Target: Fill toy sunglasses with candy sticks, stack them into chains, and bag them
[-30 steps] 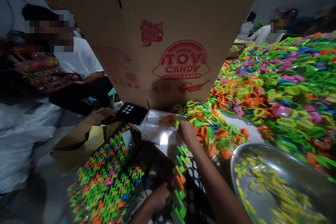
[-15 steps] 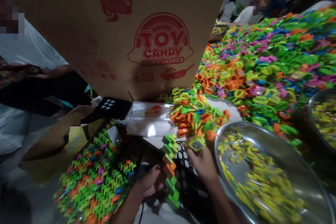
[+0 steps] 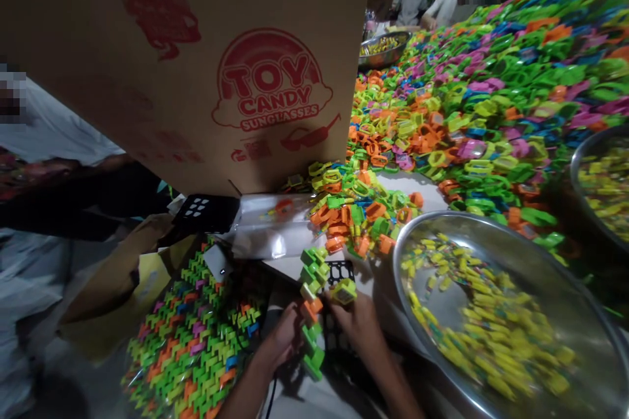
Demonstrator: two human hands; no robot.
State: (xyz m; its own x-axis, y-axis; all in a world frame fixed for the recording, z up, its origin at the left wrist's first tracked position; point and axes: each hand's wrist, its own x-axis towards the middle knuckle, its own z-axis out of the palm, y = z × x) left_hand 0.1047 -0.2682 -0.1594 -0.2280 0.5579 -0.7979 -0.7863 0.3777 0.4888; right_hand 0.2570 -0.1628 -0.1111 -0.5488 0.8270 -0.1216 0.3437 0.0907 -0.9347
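A zigzag row of green, yellow and orange plastic toy watches (image 3: 312, 308) stands in front of me. My left hand (image 3: 285, 338) is closed at its left side, fingers curled against it and partly hidden. Between the thumb and fingers of my right hand (image 3: 358, 319) is a yellow toy watch (image 3: 343, 291), just right of the row and close to it. Behind both hands lies a loose pile of toy watches (image 3: 363, 213).
A large cardboard box (image 3: 162, 98) rises behind. At right sits a steel bowl (image 3: 400, 255) of small yellow pieces, with a big heap of toy watches (image 3: 472, 105) beyond. Rows of zigzag toy watches (image 3: 191, 340) lie at lower left. Other people are around.
My right hand has brought the yellow toy watch left and down, nearer the row. My left hand stays at the row. The view has shifted slightly.
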